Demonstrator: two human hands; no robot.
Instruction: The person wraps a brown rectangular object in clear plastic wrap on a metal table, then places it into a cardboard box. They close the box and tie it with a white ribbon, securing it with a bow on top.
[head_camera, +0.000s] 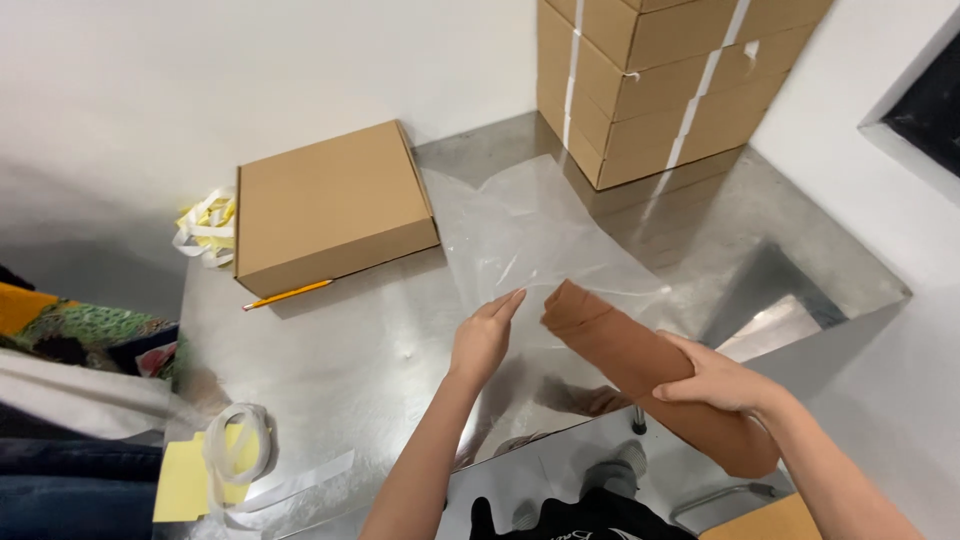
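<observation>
Right hand (715, 380) clenched around brown fabric roll (640, 362), above table edge. Left hand (483, 338) flat, fingers released, on clear plastic bag (530, 235). I advise pinning bag mouth firmly, keeping roll tight, aligned.

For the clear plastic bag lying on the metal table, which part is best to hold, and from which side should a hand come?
Probably the near edge of the clear plastic bag, taken from the person's side. It lies flat and limp on the metal table, so only an edge offers a pinch. The left hand already rests there, flat and open, while the right hand grips the brown fabric roll, whose end points at that edge.
</observation>
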